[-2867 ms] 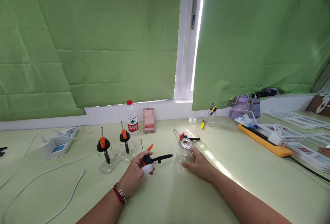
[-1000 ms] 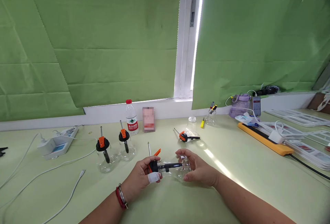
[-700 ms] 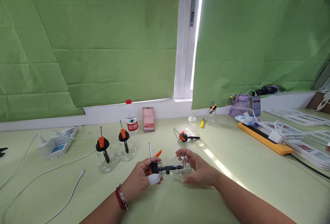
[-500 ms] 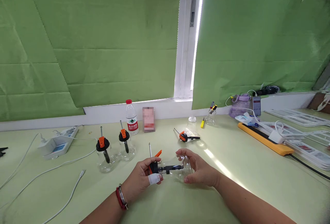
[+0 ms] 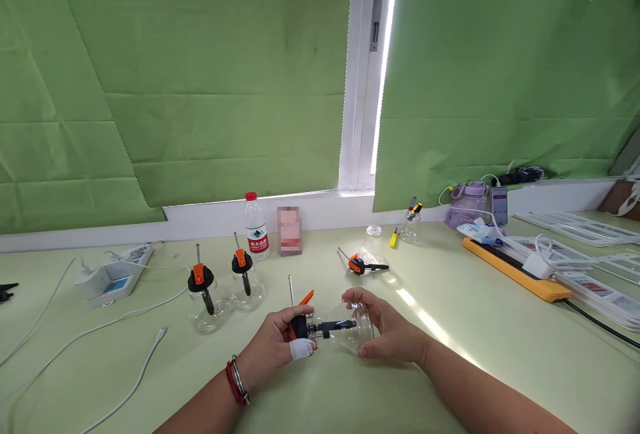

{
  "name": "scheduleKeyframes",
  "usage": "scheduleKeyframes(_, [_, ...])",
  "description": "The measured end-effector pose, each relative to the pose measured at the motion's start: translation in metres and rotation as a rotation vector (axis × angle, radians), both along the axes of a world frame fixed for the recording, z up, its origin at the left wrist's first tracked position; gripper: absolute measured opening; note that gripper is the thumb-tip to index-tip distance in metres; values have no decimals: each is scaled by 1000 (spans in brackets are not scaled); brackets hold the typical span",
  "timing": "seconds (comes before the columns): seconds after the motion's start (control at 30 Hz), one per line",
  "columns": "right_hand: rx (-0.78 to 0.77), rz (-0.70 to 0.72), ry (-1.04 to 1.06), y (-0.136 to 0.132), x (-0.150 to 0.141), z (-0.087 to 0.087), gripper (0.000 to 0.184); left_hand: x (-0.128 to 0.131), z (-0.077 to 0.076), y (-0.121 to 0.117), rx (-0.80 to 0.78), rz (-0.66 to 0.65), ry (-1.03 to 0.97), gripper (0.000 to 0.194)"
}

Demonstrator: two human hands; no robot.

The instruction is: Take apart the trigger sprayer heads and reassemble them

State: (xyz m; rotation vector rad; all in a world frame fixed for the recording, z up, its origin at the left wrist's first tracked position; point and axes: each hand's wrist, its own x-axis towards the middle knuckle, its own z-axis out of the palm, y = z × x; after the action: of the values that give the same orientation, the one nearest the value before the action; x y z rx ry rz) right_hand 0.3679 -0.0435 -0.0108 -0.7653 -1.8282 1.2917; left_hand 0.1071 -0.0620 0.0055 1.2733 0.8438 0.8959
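Observation:
My left hand [image 5: 273, 349] grips the black cap of a black-and-orange spray head [image 5: 299, 325], with a white bandage on one finger. Its black tube reaches sideways into a clear glass bottle [image 5: 353, 329], which my right hand [image 5: 387, 332] holds on its side just above the table. The two hands face each other, close together. The orange trigger and a thin metal nozzle stick up from the cap.
Two assembled spray bottles [image 5: 203, 297] [image 5: 245, 281] stand to the left. A loose spray head [image 5: 361, 264] lies beside an empty bottle [image 5: 373, 237] farther back. A water bottle [image 5: 257, 227], a white power strip [image 5: 111, 277], cables and an orange strip [image 5: 515, 267] are around the green table [image 5: 475, 354].
My right hand lifted the clear bottle and tipped it on its side. My left hand pushed the spray head's tube into its mouth. Over the last half second, hardly anything moved.

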Motion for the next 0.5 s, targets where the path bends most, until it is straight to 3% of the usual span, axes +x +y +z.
scheduleKeyframes(0.27, [61, 19, -34, -2, -1, 1, 80, -3, -4, -1, 68, -64, 92, 69])
scheduleKeyframes(0.5, [42, 30, -42, -4, -1, 5, 80, -1, -3, -1, 84, -50, 151, 68])
